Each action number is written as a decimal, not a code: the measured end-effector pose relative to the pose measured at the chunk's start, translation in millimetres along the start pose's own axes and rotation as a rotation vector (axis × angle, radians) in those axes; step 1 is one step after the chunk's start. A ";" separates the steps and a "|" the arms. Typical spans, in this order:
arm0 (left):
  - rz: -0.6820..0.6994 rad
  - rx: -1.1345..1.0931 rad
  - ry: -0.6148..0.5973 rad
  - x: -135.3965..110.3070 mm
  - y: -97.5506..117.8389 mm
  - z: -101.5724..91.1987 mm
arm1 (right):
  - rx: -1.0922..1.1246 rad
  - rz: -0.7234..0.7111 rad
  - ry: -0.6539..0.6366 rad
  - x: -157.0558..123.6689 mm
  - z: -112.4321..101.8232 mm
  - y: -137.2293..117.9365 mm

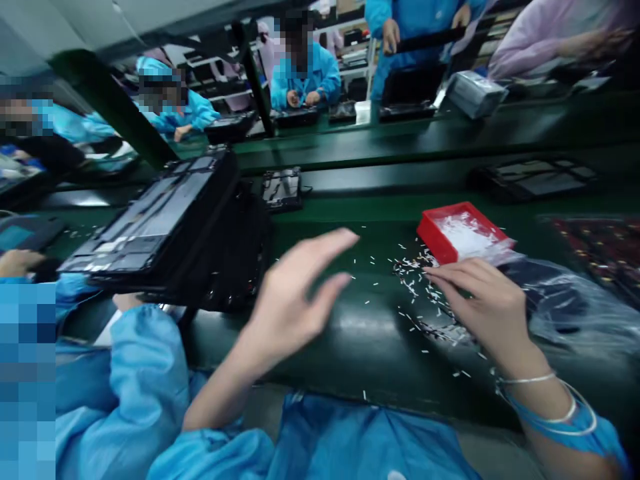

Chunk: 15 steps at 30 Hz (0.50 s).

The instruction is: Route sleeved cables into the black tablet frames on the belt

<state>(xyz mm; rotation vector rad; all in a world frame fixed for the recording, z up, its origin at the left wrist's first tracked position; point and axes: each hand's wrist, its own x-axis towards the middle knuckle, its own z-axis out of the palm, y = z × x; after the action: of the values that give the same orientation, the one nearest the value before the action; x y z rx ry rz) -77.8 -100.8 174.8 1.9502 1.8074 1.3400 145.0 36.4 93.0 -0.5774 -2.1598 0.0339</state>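
My left hand [295, 287] hangs above the green bench [345, 360], thumb and fingers spread wide apart, just beside the stack of black flat device housings [150, 207] on my left. My right hand [480, 307] reaches down to the scattered white strips [411, 288], thumb and forefinger tips close together at their edge; the pieces are so small that I cannot tell whether I am pinching one. These strips lie loose on the bench between my hands, thickest around my right fingertips, with a few strays nearer me. Just beyond that hand stands a red tray [434, 238] holding a white heap of similar bits. A crumpled clear plastic bag [575, 300] lies to the right of my fingers, over something dark. Pale bangles [575, 413] circle my right wrist. Farther off, a single open device [283, 189] lies beyond the stack, and co-workers in blue sit across the line.
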 end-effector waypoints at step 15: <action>-0.678 0.734 0.391 12.0 -62.8 -203.4 | 0.149 0.032 0.040 -10.7 1.6 -29.0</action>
<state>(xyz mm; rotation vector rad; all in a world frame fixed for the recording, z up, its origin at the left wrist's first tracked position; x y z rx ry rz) -263.6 -163.1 258.7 1.0639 3.0884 0.9205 137.8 6.4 90.5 -0.5217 -2.0883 0.1966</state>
